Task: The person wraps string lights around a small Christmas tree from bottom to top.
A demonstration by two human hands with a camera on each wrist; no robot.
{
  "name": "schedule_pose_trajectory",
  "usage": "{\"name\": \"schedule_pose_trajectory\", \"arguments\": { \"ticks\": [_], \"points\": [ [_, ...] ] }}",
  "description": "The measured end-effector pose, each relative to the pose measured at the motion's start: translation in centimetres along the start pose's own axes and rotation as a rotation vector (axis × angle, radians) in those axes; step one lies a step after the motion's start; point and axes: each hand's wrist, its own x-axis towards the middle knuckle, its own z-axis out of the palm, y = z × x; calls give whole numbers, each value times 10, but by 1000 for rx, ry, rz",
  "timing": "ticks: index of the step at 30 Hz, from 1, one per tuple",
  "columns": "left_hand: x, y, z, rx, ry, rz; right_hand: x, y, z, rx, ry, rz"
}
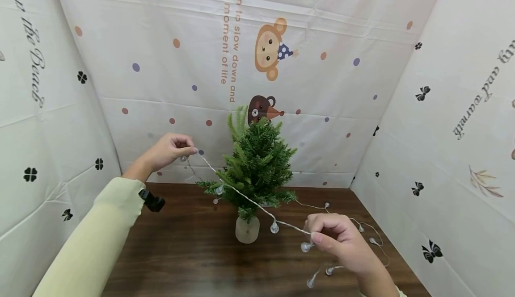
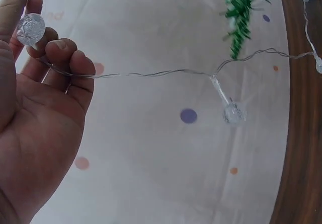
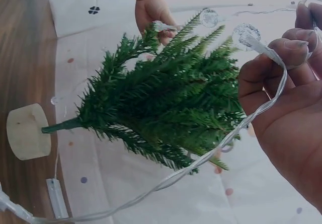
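A string of fairy lights point(image 1: 245, 195) with clear round bulbs stretches slantwise across the front of a small artificial Christmas tree point(image 1: 261, 158). The tree stands upright on a pale round base point(image 1: 247, 231). My left hand point(image 1: 170, 149), up beside the tree's left side, pinches the string between thumb and fingertips; a bulb point(image 2: 31, 29) sits at those fingers in the left wrist view. Lower and to the right, my right hand point(image 1: 338, 239) pinches the other end of this stretch. One bulb point(image 1: 274, 227) hangs from the wire between the hands.
More of the light string point(image 1: 376, 234) lies looped on the brown wooden table point(image 1: 193, 252) at the right. A whitish battery box point(image 3: 57, 199) shows behind the tree in the right wrist view. Printed cloth point(image 1: 161, 82) encloses the table at the back and both sides.
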Motion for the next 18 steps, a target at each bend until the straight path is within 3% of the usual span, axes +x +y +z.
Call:
{"name": "schedule_pose_trajectory", "arguments": {
  "ticks": [10, 18],
  "points": [
    [2, 36, 1, -15, -36, 130, 3, -11, -3, 4, 2, -74],
    [-4, 58, 7, -45, -82, 175, 3, -18, -5, 16, 6, -89]
  ]
}}
